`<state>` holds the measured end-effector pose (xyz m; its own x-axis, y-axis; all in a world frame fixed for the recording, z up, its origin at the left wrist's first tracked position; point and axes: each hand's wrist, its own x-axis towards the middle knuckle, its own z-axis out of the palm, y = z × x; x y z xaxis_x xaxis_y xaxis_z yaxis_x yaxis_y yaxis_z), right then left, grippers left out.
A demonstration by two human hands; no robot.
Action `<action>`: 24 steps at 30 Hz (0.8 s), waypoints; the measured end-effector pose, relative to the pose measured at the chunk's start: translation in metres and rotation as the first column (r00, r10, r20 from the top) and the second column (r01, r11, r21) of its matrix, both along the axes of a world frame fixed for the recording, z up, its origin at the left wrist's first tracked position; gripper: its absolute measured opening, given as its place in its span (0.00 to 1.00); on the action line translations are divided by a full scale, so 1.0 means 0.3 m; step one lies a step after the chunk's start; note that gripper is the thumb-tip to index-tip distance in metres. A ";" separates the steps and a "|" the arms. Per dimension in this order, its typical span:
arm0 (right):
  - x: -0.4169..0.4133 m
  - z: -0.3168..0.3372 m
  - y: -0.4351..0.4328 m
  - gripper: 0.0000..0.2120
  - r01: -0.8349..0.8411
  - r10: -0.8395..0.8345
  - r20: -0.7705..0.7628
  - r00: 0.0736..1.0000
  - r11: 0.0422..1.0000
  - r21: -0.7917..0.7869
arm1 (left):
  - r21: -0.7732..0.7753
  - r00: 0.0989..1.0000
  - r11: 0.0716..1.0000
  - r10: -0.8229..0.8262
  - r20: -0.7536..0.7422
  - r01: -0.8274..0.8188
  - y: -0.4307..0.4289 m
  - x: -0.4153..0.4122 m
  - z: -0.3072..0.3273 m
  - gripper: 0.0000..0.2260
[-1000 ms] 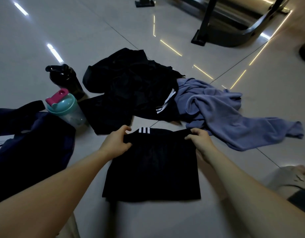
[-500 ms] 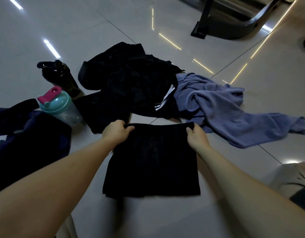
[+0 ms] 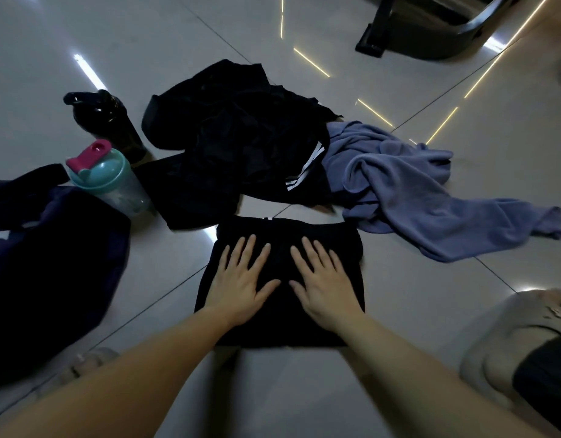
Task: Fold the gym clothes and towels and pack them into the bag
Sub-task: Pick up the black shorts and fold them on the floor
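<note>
From the head camera I judge one piece done. The folded black garment (image 3: 282,324), a matte rectangle on glossy tile, lies under my left hand (image 3: 241,286) and right hand (image 3: 323,289), both flat with fingers spread. Beyond it sits a crumpled black clothes pile (image 3: 241,137), and to its upper right a soft blue towel (image 3: 415,197), both unfolded. Left of it slumps the navy bag (image 3: 51,263), with nothing visibly packed.

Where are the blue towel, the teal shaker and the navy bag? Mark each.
blue towel (image 3: 415,197), head view, middle of its crumpled cloth.
teal shaker (image 3: 108,172), head view, on its lid.
navy bag (image 3: 51,263), head view, its top side.
</note>
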<state>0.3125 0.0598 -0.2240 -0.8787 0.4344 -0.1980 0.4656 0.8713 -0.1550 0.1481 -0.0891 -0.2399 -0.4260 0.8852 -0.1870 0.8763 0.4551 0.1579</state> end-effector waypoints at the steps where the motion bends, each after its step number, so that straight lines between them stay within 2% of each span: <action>1: 0.027 -0.025 0.006 0.33 0.017 -0.017 0.039 0.999 1.000 0.000 | -0.022 1.000 1.000 0.018 -0.003 -0.018 -0.014 -0.007 -0.008 0.35; 7: 0.103 -0.081 0.090 0.34 0.079 -0.083 0.113 0.990 0.996 0.038 | -0.027 0.996 0.997 0.075 -0.049 -0.076 -0.045 -0.012 -0.038 0.36; 13: 0.050 -0.008 0.148 0.35 0.015 -0.017 0.213 0.977 1.000 0.012 | -0.096 0.986 0.981 0.168 -0.011 -0.168 -0.017 0.059 -0.010 0.36; 16: 0.021 0.074 0.104 0.32 -0.057 0.050 0.114 0.992 0.997 0.060 | -0.196 0.954 0.936 0.299 0.007 -0.291 -0.015 0.148 0.027 0.37; 19: 0.061 0.066 -0.021 0.30 -0.191 0.190 0.023 0.981 0.979 0.065 | -0.275 0.932 0.897 0.363 0.014 -0.346 -0.022 0.227 0.064 0.37; 22: 0.166 0.027 -0.080 0.30 -0.178 0.176 0.127 0.976 0.984 0.001 | -0.214 0.946 0.926 0.323 0.023 -0.311 -0.053 0.207 0.116 0.31; 24: 0.233 0.016 -0.043 0.29 -0.146 0.142 0.167 0.976 0.989 0.014 | -0.142 0.981 0.971 0.194 -0.015 -0.194 -0.105 0.150 0.138 0.26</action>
<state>0.3825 0.0470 -0.2191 -0.8885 0.3128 -0.3357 0.3524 0.9337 -0.0629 0.1930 -0.1205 -0.1984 -0.5871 0.7503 -0.3040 0.7695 0.6339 0.0783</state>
